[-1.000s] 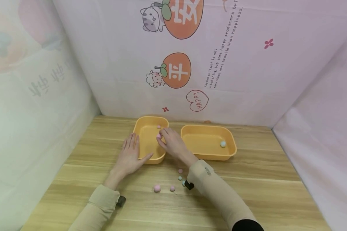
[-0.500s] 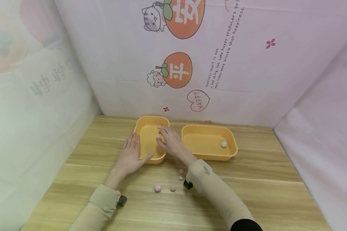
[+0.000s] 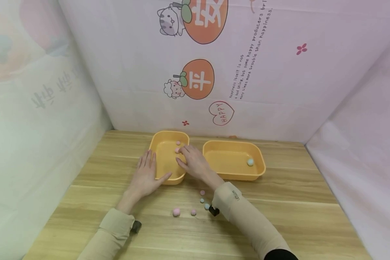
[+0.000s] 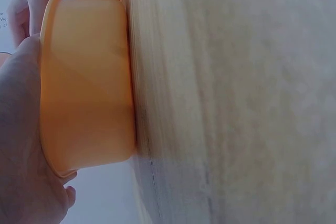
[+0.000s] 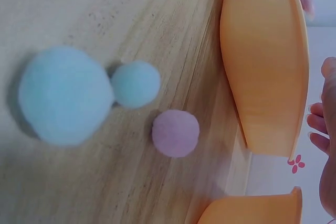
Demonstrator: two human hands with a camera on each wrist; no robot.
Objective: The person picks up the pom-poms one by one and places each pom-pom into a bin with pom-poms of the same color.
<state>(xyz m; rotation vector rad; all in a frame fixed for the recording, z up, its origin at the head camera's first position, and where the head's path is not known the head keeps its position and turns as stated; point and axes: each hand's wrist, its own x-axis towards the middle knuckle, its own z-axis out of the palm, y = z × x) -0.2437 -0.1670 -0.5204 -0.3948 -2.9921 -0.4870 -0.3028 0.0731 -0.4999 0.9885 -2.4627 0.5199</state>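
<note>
My left hand (image 3: 144, 177) rests against the left yellow tray (image 3: 164, 160), fingers straight along its left side and thumb over the near rim. Over that tray's right rim is my right hand (image 3: 195, 163), its thumb and fingers apart. A pink pom-pom (image 3: 177, 150) lies in the tray right at the right fingertips, and a smaller pink pom-pom (image 3: 178, 143) sits farther back. In the left wrist view the tray's outer wall (image 4: 86, 82) stands beside the left hand. The right wrist view shows the right hand (image 5: 328, 129) with nothing gripped.
A second yellow tray (image 3: 225, 160) to the right holds one pale blue pom-pom (image 3: 250, 162). On the wooden table in front lie two blue pom-poms (image 5: 65, 95) and several pink pom-poms (image 3: 176, 212). Printed cloth walls (image 3: 263, 119) enclose the back and sides.
The right thumb and fingers, which pinched the pink pom-pom, have spread and let it go in the left tray. The left hand stays in place.
</note>
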